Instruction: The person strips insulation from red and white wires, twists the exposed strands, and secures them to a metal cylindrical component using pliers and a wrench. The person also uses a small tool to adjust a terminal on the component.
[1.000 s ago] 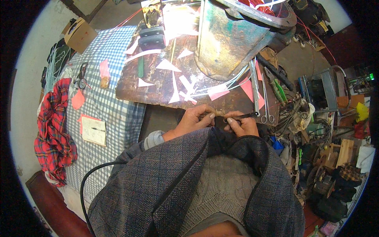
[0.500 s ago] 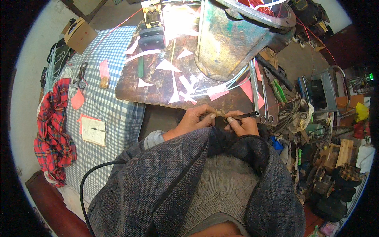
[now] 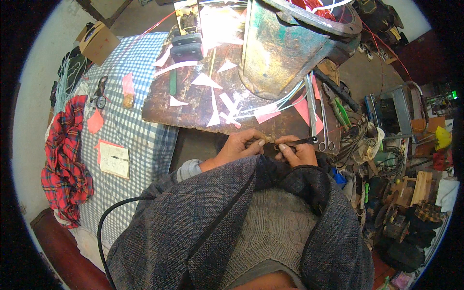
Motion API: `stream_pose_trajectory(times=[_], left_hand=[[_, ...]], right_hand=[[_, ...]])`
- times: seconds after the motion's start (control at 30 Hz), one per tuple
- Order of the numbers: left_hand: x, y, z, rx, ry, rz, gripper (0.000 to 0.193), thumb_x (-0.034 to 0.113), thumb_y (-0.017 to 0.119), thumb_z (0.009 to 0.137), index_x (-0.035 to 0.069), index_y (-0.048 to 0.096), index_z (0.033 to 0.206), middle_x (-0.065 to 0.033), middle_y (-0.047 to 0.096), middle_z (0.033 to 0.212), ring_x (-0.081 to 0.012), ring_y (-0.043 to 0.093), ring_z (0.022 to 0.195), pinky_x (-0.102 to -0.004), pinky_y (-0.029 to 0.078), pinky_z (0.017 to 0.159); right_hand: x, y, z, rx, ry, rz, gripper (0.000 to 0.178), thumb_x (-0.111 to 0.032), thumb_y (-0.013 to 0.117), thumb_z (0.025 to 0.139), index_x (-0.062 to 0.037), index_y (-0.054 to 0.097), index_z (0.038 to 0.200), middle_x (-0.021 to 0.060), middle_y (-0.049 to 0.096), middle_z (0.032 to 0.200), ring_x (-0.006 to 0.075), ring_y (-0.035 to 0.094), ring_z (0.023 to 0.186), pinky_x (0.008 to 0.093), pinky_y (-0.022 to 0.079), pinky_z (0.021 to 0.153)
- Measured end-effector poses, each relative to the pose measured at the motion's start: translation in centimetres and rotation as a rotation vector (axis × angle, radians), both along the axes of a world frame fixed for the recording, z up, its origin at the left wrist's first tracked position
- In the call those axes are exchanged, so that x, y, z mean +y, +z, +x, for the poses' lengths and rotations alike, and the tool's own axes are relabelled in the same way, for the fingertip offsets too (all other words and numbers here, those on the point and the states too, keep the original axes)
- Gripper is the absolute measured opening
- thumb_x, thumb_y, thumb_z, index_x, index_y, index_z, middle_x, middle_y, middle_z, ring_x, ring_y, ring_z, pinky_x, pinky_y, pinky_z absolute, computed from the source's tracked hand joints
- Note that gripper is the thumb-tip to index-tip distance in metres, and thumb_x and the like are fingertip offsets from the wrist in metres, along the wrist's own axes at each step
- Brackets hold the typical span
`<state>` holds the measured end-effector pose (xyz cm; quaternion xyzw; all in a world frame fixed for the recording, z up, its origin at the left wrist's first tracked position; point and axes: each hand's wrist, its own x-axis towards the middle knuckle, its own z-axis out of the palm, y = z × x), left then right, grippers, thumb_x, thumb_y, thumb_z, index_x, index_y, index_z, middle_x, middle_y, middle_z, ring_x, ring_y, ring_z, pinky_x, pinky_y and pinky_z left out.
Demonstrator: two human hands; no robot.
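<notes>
Close together at the near edge of the dark wooden table, both of my hands are closed. Thumb and fingers of my left hand (image 3: 243,146) pinch a small tan piece (image 3: 270,139), too small to name, that shows between the hands. In my right hand (image 3: 298,153) is a slim black strip-like tool (image 3: 303,141) with a rounded, holed end pointing right. Its other end is hidden by my fingers. Past my right hand, long scissors (image 3: 327,140) and a flat metal strip (image 3: 311,108) lie on the table (image 3: 193,113).
A heavy, worn metal housing (image 3: 285,53) with red wire inside stands on the table. Pink and white paper scraps (image 3: 205,80), green-handled pliers (image 3: 340,111) and white tubing lie around it. Left is a checked cloth (image 3: 145,140) with a notebook (image 3: 115,162). Cables and clutter fill the right.
</notes>
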<state>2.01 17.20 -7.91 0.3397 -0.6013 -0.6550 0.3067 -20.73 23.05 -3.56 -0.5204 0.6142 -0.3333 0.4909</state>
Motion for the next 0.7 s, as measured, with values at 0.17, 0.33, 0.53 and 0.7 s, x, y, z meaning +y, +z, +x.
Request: stream_pose_trajectory(times=[0.17, 0.33, 0.53, 0.7], left_hand=[[0.12, -0.04, 0.04, 0.020, -0.007, -0.001, 0.015, 0.012, 0.063, 0.103, -0.001, 0.068, 0.109, -0.0039, 0.068, 0.086, -0.0089, 0.066, 0.079, -0.0261, 0.053, 0.069], [0.23, 0.02, -0.03, 0.027, -0.006, 0.025, 0.016, 0.012, 0.063, 0.103, -0.001, 0.068, 0.109, -0.0032, 0.068, 0.086, -0.0078, 0.065, 0.078, -0.0256, 0.052, 0.069], [0.32, 0.00, -0.06, -0.011, -0.043, 0.042, 0.015, 0.011, 0.064, 0.102, -0.001, 0.069, 0.110, -0.0050, 0.068, 0.090, -0.0097, 0.065, 0.082, -0.0274, 0.053, 0.071], [0.53, -0.61, -0.39, -0.029, -0.225, 0.027, 0.021, 0.015, 0.069, 0.099, 0.000, 0.068, 0.114, -0.0111, 0.070, 0.099, -0.0165, 0.066, 0.094, -0.0317, 0.053, 0.083]], right_hand=[[0.08, -0.01, -0.05, -0.001, 0.010, 0.016, 0.020, -0.009, 0.061, 0.101, 0.0011, 0.070, 0.116, 0.0086, 0.074, 0.089, 0.0148, 0.072, 0.077, 0.0298, 0.057, 0.069], [0.11, 0.13, 0.03, 0.013, 0.017, 0.015, 0.021, -0.010, 0.061, 0.101, 0.0013, 0.069, 0.117, 0.0091, 0.074, 0.089, 0.0150, 0.073, 0.078, 0.0303, 0.057, 0.070], [0.05, 0.61, 0.09, 0.024, 0.026, 0.071, 0.022, -0.009, 0.059, 0.102, 0.0029, 0.068, 0.117, 0.0087, 0.073, 0.091, 0.0153, 0.071, 0.080, 0.0298, 0.056, 0.074], [0.07, 0.40, 0.08, 0.017, 0.026, 0.084, 0.021, -0.009, 0.059, 0.101, 0.0028, 0.068, 0.116, 0.0091, 0.073, 0.091, 0.0156, 0.070, 0.080, 0.0304, 0.056, 0.074]])
